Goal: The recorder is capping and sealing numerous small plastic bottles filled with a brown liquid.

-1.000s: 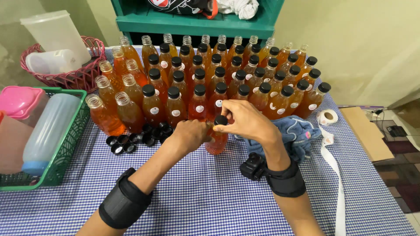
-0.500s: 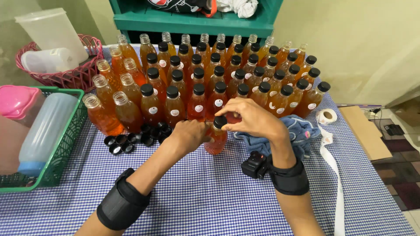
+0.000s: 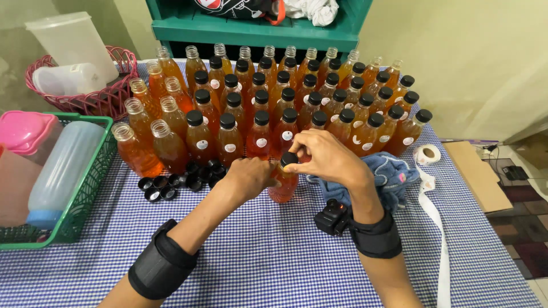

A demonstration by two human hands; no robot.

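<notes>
Your left hand (image 3: pixel 249 178) is wrapped around the body of an amber bottle (image 3: pixel 283 183) standing on the checked counter (image 3: pixel 274 256) just in front of the capped rows, while your right hand (image 3: pixel 319 157) pinches its black cap (image 3: pixel 289 159) from above. You look to be mid-capping. Next, keep the bottle upright and turn the cap until snug.

The left hand (image 3: pixel 249 178) covers much of the orange plastic bottle (image 3: pixel 283 185), so its grip there is hidden. The green plastic basket (image 3: pixel 85 188) and pink lidded container (image 3: pixel 23 128) are cut off by the left edge.
</notes>
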